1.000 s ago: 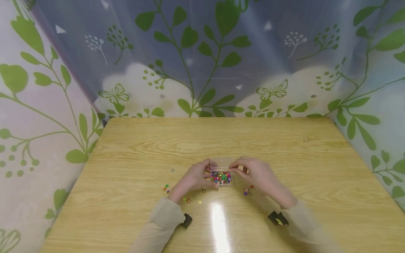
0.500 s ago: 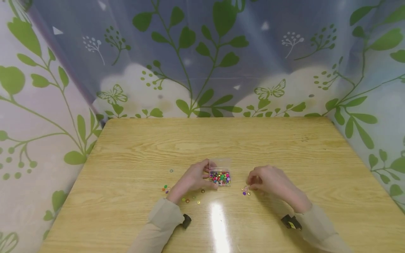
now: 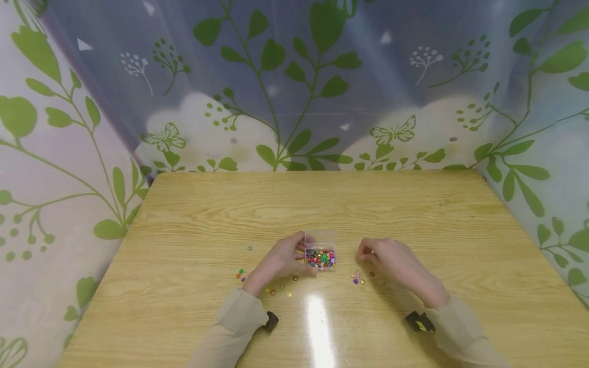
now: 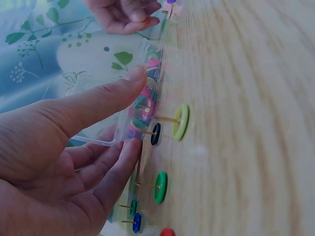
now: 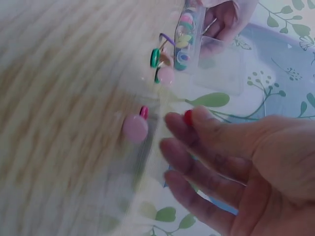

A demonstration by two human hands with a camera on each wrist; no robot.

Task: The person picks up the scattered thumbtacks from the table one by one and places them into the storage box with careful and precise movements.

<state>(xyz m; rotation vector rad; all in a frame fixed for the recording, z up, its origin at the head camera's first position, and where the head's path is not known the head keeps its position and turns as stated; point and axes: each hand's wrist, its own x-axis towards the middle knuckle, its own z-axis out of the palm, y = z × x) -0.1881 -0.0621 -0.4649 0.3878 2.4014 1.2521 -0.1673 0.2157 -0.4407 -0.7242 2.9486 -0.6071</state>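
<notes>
My left hand point(image 3: 279, 257) steadies a small clear plastic box point(image 3: 320, 238) with its lid tipped back. Thumb and fingers bracket the box's side in the left wrist view. Inside lie many colourful thumbtacks point(image 3: 322, 259). To the right of the box, my right hand point(image 3: 393, 259) pinches a red thumbtack point(image 5: 188, 117) between thumb and index finger, close over the table; the other fingers curve loosely below. Loose thumbtacks point(image 3: 356, 281) lie just left of and below the right hand, a pale pink thumbtack point(image 5: 135, 129) among them.
More thumbtacks point(image 3: 273, 292) are scattered in front of the box, and another small cluster point(image 3: 241, 272) lies left of the left forearm. One lone tack point(image 3: 250, 248) sits farther back. The wooden table point(image 3: 317, 199) ends against a leaf-patterned curtain point(image 3: 299, 92).
My right hand has left the box's right side, moved right and down to the loose thumbtacks, then lifted slightly with a red thumbtack. My left hand stays at the box.
</notes>
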